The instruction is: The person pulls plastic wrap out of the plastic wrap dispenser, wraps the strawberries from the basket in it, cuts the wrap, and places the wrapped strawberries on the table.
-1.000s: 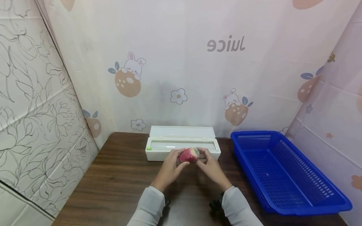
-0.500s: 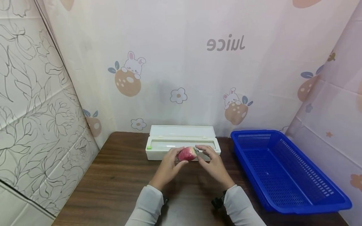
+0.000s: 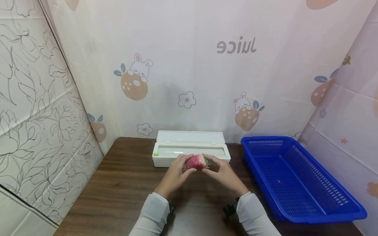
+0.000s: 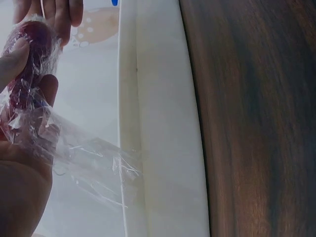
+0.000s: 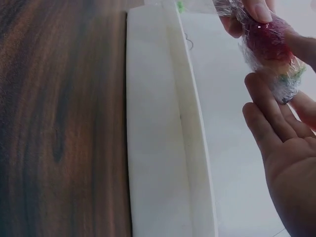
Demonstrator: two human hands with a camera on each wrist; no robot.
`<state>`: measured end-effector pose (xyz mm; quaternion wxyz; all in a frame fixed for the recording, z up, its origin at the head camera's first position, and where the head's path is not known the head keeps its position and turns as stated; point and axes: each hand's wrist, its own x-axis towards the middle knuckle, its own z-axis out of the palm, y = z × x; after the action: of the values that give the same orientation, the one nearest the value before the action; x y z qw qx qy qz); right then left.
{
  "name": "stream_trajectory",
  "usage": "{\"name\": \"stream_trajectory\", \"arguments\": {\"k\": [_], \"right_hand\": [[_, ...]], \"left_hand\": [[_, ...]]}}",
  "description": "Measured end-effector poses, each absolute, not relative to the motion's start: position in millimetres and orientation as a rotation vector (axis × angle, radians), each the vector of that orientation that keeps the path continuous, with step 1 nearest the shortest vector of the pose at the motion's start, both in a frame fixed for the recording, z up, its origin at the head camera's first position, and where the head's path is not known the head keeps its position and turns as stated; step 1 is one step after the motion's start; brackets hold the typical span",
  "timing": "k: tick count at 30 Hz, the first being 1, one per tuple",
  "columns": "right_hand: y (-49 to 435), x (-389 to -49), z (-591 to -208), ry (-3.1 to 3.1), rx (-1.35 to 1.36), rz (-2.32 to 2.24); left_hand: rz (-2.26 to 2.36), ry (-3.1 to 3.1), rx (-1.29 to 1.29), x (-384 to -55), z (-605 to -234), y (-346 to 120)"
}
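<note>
A red strawberry with a pale, green-leaved end (image 3: pixel 195 162) is wrapped in crinkled cling film, held in the air before the white dispenser box. My left hand (image 3: pixel 175 177) grips its red end between thumb and fingers. At the leafy end, my right hand (image 3: pixel 225 175) pinches with thumb and index finger, while its other fingers extend (image 5: pixel 269 106) in the right wrist view. A loose tail of cling film (image 4: pixel 94 153) trails from the left hand in the left wrist view. Part of the strawberry is hidden behind fingers.
Behind the hands, the long white cling film dispenser (image 3: pixel 160 162) has its lid (image 3: pixel 190 137) raised and a green cutter (image 3: pixel 156 154) at its left end. A blue plastic basket (image 3: pixel 327 219) stands on the right of the brown wooden table (image 3: pixel 118 186). Printed curtains surround the table.
The right hand drew slightly away from the leafy end, then closed back onto it. The left hand has kept its grip, and the strawberry has turned a little. Dispenser and basket have not moved.
</note>
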<state>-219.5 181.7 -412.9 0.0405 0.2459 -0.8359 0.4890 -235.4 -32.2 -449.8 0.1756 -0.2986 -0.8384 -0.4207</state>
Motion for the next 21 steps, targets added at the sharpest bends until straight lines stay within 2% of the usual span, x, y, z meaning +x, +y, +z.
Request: {"name": "stream_trajectory", "arguments": {"k": [9, 15, 21], "right_hand": [[179, -218, -406, -2.601, 0.745, 1.475], [182, -230, -426, -2.601, 0.624, 1.505], [181, -236, -435, -2.547, 0.587, 1.479]], "left_hand": [[-1.104, -2.459, -0.900, -235, -449, -34], [-0.776, -2.484, -0.909, -230, -446, -36], [-0.539, -2.430, -0.802, -230, -445, -35]]}}
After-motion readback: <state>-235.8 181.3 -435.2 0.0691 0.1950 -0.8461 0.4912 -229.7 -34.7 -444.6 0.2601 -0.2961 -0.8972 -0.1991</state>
